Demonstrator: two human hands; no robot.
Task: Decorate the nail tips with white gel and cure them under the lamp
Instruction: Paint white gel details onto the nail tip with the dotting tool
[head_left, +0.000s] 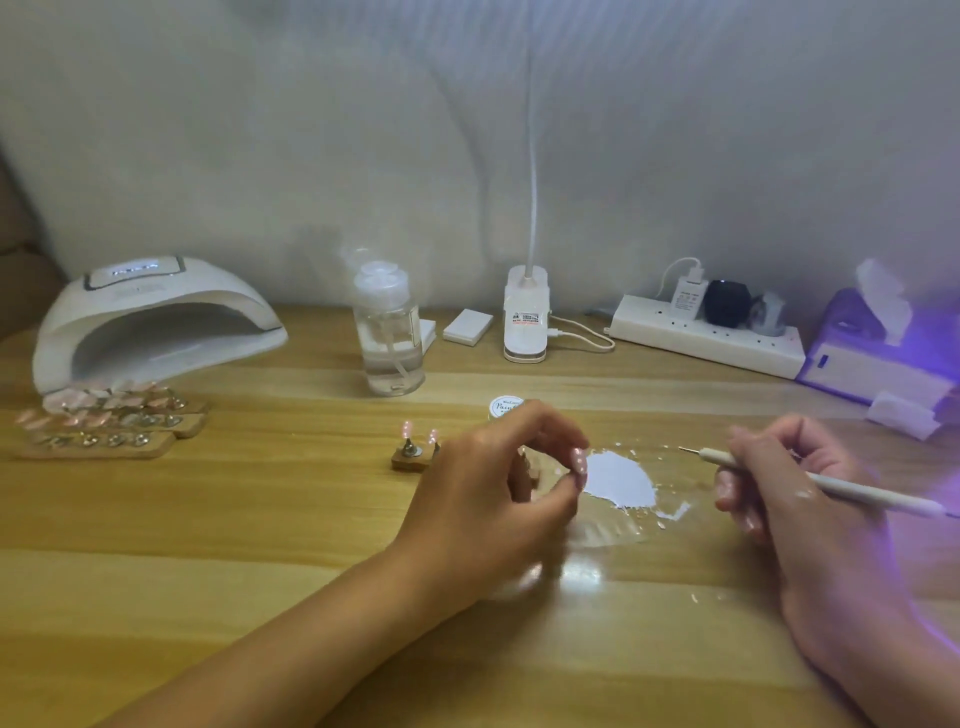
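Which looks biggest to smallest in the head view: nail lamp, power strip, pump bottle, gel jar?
1. Nail lamp.
2. Power strip and pump bottle look alike in size; I won't rank them.
3. Gel jar, partly hidden behind the left hand.

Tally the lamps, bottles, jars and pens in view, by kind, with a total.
Lamps: 2, white dome curing lamp and white clip-on desk lamp
Bottles: 1, clear plastic pump bottle
Jars: 1, small round white-lidded gel jar
Pens: 1, thin white dotting pen in the right hand
Total: 5
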